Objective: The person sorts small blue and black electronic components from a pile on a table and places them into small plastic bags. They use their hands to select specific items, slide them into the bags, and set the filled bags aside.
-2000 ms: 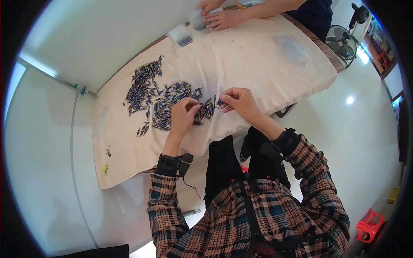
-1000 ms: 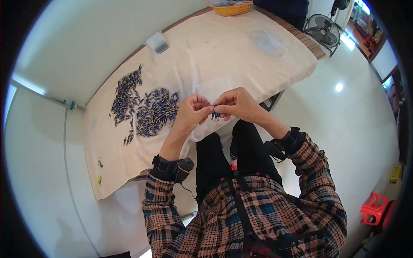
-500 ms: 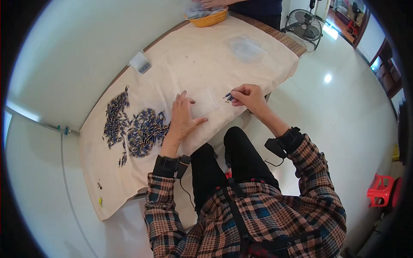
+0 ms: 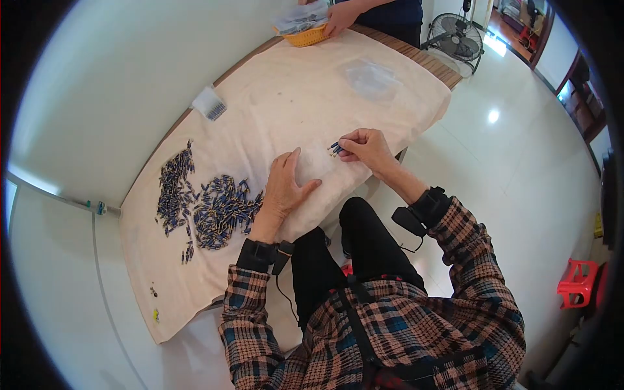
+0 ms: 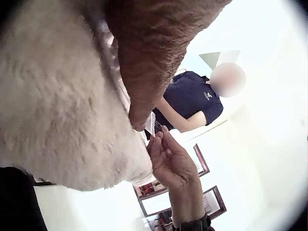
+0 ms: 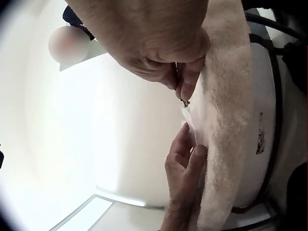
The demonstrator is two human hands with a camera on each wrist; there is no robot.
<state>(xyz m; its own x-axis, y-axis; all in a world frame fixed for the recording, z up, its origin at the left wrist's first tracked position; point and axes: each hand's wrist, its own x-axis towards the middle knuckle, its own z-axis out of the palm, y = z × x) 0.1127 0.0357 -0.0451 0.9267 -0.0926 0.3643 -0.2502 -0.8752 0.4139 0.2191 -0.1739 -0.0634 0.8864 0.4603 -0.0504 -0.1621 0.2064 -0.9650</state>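
My right hand (image 4: 367,151) pinches several small blue parts with metal ends (image 4: 335,149) between thumb and fingertips, over the right part of the cream cloth (image 4: 260,123). In the right wrist view, a metal tip (image 6: 185,103) shows below those fingers. My left hand (image 4: 285,188) lies on the cloth with fingers loosely extended and thumb apart. Clear plastic (image 6: 191,126) stands beside its fingertips in the right wrist view; whether the fingers grip it I cannot tell. Left of that hand is a pile of blue parts (image 4: 224,211), with a darker pile (image 4: 174,188) beyond.
A clear bag of parts (image 4: 209,104) lies near the wall. Clear plastic bags (image 4: 370,78) lie at the far right of the cloth. Another person's hand (image 4: 341,17) touches a yellow basket (image 4: 305,38). Small bits (image 4: 155,315) lie near the left corner.
My left hand moved from the pile to meet my right hand, then parted from it and opened over the cloth. My right hand moved away with the parts. The other person's hand shifted at the basket.
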